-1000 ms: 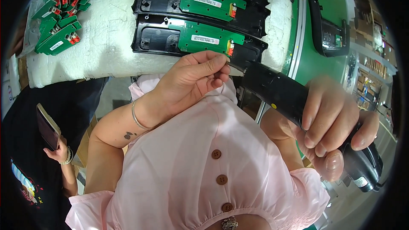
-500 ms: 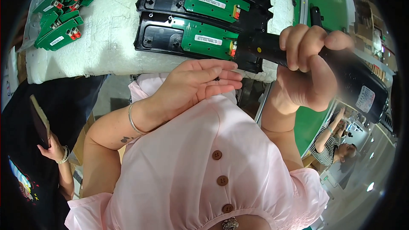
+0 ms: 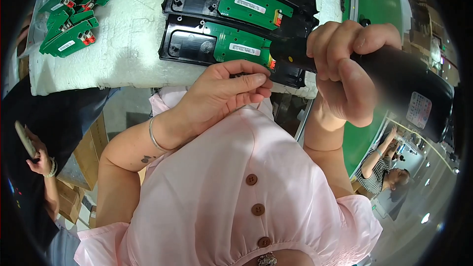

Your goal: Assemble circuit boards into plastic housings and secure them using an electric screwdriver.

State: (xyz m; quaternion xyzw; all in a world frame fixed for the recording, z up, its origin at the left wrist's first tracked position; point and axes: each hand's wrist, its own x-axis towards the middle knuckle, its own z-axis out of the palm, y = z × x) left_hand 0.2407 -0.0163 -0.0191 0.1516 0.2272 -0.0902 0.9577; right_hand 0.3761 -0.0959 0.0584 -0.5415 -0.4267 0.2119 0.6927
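My right hand [image 3: 347, 71] is wrapped round a black electric screwdriver [image 3: 404, 81], which lies slantwise with its nose pointing left. That nose is over the right end of the nearest green circuit board [image 3: 236, 44], by its red and yellow connector [image 3: 272, 62]. The board rests in a black plastic housing [image 3: 189, 44]. Just in front of the housing is my left hand [image 3: 226, 86], fingers curled and the thumb tip against the index finger. Tiny black pieces, screws by their look, lay on those fingers earlier; the curled fingers now mostly hide them.
More black housings with green boards [image 3: 249, 5] are lined up behind the nearest one on a white foam-like surface [image 3: 133, 34]. Loose circuit boards [image 3: 71, 44] are piled at the far left. A person [image 3: 42, 160] holding a flat object stands at left; another person [image 3: 382, 172] is at right.
My left fingers have curled and the thumb has closed onto the index finger. My right hand has shifted slightly left with the screwdriver. The person at left has moved the flat object.
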